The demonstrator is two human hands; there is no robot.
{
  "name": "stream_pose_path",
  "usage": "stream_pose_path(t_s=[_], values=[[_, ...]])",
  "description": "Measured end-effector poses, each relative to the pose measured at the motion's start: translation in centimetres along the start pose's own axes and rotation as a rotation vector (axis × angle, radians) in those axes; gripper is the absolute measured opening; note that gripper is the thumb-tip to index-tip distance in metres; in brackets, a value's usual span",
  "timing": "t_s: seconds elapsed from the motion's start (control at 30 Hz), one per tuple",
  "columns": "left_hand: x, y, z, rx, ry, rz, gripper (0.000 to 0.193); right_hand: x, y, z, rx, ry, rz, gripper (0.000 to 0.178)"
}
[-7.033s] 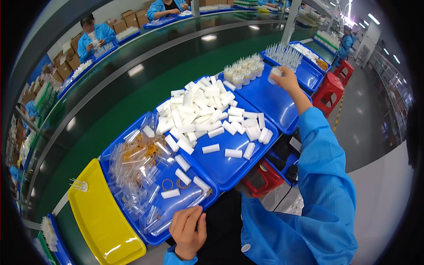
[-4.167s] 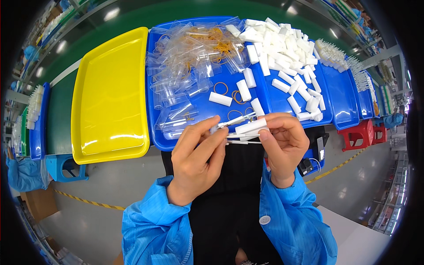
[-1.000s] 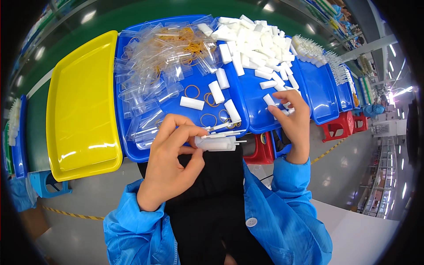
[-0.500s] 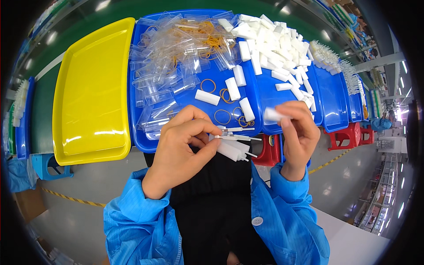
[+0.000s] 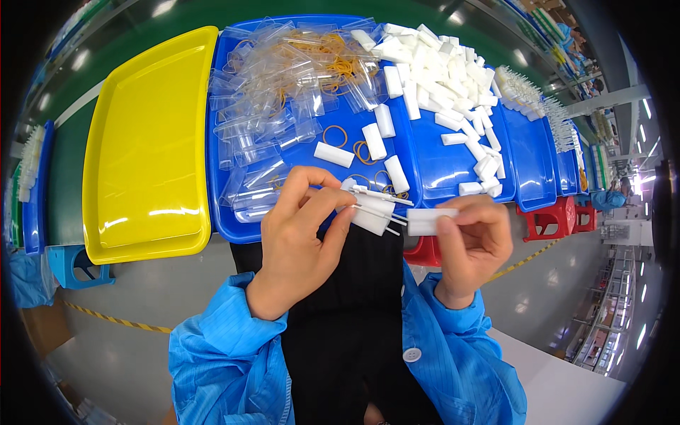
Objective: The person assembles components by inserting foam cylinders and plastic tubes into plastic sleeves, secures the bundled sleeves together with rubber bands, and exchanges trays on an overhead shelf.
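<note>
My left hand (image 5: 301, 230) is closed in a pinch on a bundle of thin white sticks (image 5: 393, 200). White foam blocks (image 5: 372, 221) sit among these sticks, whose free ends point right. Between thumb and fingers, my right hand (image 5: 476, 241) grips a single white foam block (image 5: 423, 225). Its left end is right at the stick tips; whether any tip has entered it I cannot tell. Beyond my hands, loose foam blocks (image 5: 333, 154) and tan rubber bands (image 5: 334, 136) lie in a blue tray (image 5: 294, 157).
Clear plastic sleeves (image 5: 258, 106) fill much of that blue tray. A heap of foam blocks (image 5: 443, 74) occupies the blue tray on its right. To the left is a yellow tray (image 5: 152, 149). Red stools (image 5: 551, 219) and a blue stool (image 5: 79, 265) stand below table height.
My right hand has brought its foam block down and left to the stick tips. The left-hand bundle has risen slightly. Several foam blocks now lie at the right tray's near edge.
</note>
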State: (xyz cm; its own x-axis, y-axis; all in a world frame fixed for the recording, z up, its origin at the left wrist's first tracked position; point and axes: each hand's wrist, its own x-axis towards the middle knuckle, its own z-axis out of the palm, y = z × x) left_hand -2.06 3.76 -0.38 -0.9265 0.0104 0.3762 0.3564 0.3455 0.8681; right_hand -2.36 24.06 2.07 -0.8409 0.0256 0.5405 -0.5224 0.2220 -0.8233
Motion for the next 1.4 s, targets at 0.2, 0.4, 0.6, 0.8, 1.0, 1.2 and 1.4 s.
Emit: stream_pose_path(t_s=[0.2,0.4,0.6,0.8,1.0,1.2,1.4], values=[[0.1,0.2,0.1,0.043,0.001,0.033,0.013,-0.8,0.8,0.9,-0.059,0.027,0.066,0.018],[-0.2,0.5,0.5,-0.030,0.037,0.069,0.014,-0.5,0.7,1.6,-0.033,0.096,0.026,0.019],[-0.1,0.6,0.8,-0.006,0.084,0.138,0.015,-0.7,1.0,1.8,-0.044,0.077,-0.020,0.016],[0.1,0.4,0.8,-0.015,0.128,0.172,0.017,-1.0,0.9,2.0,-0.110,-0.002,-0.009,0.017],[-0.2,1.0,0.7,-0.049,0.076,0.126,0.030,-0.5,0.7,2.0,0.115,-0.036,0.099,0.020],[-0.2,1.3,0.8,-0.109,0.025,0.055,0.049,0.0,1.3,1.2,0.011,-0.115,0.029,0.023],[0.1,0.9,-0.1,0.011,-0.118,0.016,0.037,4.3,2.7,-2.1,-0.295,-0.293,-0.119,0.031]])
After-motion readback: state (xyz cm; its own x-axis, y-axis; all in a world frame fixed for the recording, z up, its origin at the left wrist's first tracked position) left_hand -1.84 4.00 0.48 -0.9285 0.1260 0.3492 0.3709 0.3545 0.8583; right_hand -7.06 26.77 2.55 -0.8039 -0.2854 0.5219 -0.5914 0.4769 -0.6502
